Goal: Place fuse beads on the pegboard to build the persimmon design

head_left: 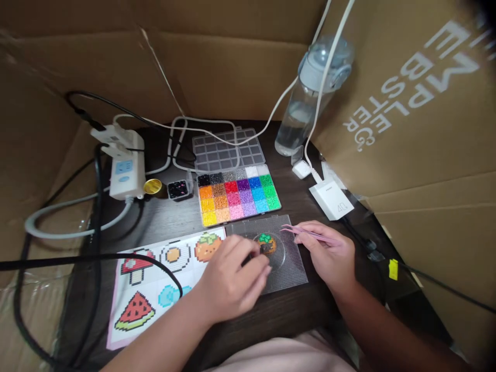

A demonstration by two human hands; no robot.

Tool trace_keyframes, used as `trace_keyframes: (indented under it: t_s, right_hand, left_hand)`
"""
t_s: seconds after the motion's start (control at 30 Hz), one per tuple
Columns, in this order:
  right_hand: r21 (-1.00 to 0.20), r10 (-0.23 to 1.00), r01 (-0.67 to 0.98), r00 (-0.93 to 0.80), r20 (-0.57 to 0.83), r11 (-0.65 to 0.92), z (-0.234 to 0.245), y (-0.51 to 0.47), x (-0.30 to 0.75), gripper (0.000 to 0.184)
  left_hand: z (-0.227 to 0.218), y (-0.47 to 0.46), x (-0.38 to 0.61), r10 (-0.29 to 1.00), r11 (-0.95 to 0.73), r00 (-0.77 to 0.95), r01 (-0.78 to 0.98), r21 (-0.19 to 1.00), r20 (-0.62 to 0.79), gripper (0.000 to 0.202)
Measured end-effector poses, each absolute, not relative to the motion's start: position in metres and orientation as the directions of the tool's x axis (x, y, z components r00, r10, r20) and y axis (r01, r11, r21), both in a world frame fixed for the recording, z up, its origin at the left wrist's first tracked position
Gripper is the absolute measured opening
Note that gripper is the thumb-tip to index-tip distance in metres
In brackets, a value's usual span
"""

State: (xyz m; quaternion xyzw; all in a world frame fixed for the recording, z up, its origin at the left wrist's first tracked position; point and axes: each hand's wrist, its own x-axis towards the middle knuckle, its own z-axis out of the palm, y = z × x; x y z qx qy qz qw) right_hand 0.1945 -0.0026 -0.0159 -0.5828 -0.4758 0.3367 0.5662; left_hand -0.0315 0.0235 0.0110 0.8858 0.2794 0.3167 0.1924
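Observation:
Pink tweezers are held in my right hand, their tips over the upper right of a clear pegboard. My left hand is over the board's left side, its fingers curled together; whatever they hold, if anything, is hidden. Beside those fingertips, a small design of orange and green fuse beads sits within a clear round outline on the board. My left hand partly covers this design. A pattern sheet with pixel pictures of a mushroom, an egg, an orange fruit and a watermelon slice lies under my left forearm.
Behind the board stands an open bead box with many colours. A small box of black beads and a power strip are left. A water bottle and a white charger are right. Cables cross the left; cardboard walls surround the table.

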Motion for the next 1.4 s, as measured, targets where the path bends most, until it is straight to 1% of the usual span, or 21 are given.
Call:
trace_keyframes:
  t_s: [0.1, 0.17, 0.27, 0.4, 0.53, 0.63, 0.7, 0.83, 1.0, 1.17, 1.3, 1.4]
  right_hand:
    - [-0.967, 0.926, 0.207, 0.313, 0.211, 0.150, -0.003, 0.008, 0.194, 0.008]
    - [-0.949, 0.921, 0.236, 0.278, 0.272, 0.209, 0.010, 0.020, 0.190, 0.009]
    - [-0.923, 0.921, 0.246, 0.183, 0.345, 0.296, 0.029, 0.044, 0.178, 0.008]
    - [-0.910, 0.932, 0.248, 0.059, 0.357, 0.333, 0.044, 0.074, 0.152, 0.007]
    - [-0.903, 0.933, 0.249, -0.005, 0.360, 0.350, 0.042, 0.085, 0.130, 0.009]
    - [-0.909, 0.936, 0.236, -0.006, 0.353, 0.345, 0.035, 0.083, 0.123, 0.010]
    - [-0.916, 0.941, 0.233, 0.012, 0.338, 0.326, 0.029, 0.079, 0.124, 0.011]
    - [-0.930, 0.949, 0.221, 0.051, 0.312, 0.294, 0.019, 0.074, 0.133, 0.013]
    - [-0.941, 0.957, 0.207, 0.062, 0.284, 0.267, 0.010, 0.074, 0.143, 0.018]
    - [-0.963, 0.970, 0.156, 0.075, 0.233, 0.219, 0.004, 0.078, 0.144, 0.022]
    - [-0.959, 0.967, 0.150, 0.052, 0.250, 0.240, 0.001, 0.084, 0.143, 0.021]
    - [-0.940, 0.953, 0.177, 0.022, 0.302, 0.293, 0.004, 0.089, 0.142, 0.018]
  left_hand:
    - [0.020, 0.011, -0.030, 0.570, -0.793, 0.702, 0.332, 0.511, 0.427, 0.014]
    - [0.024, 0.002, -0.028, 0.529, -0.812, 0.760, 0.324, 0.486, 0.377, 0.014]
    - [0.025, -0.011, -0.027, 0.468, -0.846, 0.838, 0.333, 0.418, 0.280, 0.019]
    - [0.013, -0.021, -0.029, 0.437, -0.875, 0.884, 0.376, 0.304, 0.163, 0.031]
    - [-0.004, -0.028, -0.031, 0.424, -0.899, 0.891, 0.393, 0.194, 0.161, 0.043]
    - [-0.010, -0.033, -0.030, 0.415, -0.908, 0.895, 0.394, 0.145, 0.164, 0.050]
    - [-0.008, -0.035, -0.029, 0.415, -0.909, 0.894, 0.398, 0.125, 0.167, 0.051]
    - [0.008, -0.034, -0.029, 0.415, -0.909, 0.898, 0.402, 0.114, 0.147, 0.046]
    - [0.028, -0.032, -0.028, 0.419, -0.902, 0.906, 0.408, 0.144, 0.061, 0.039]
    - [0.028, -0.038, -0.024, 0.463, -0.880, 0.886, 0.456, 0.134, 0.023, 0.038]
    - [0.022, -0.041, -0.023, 0.508, -0.852, 0.861, 0.497, 0.164, 0.032, 0.037]
    - [0.018, -0.040, -0.024, 0.514, -0.843, 0.857, 0.497, 0.205, 0.039, 0.036]
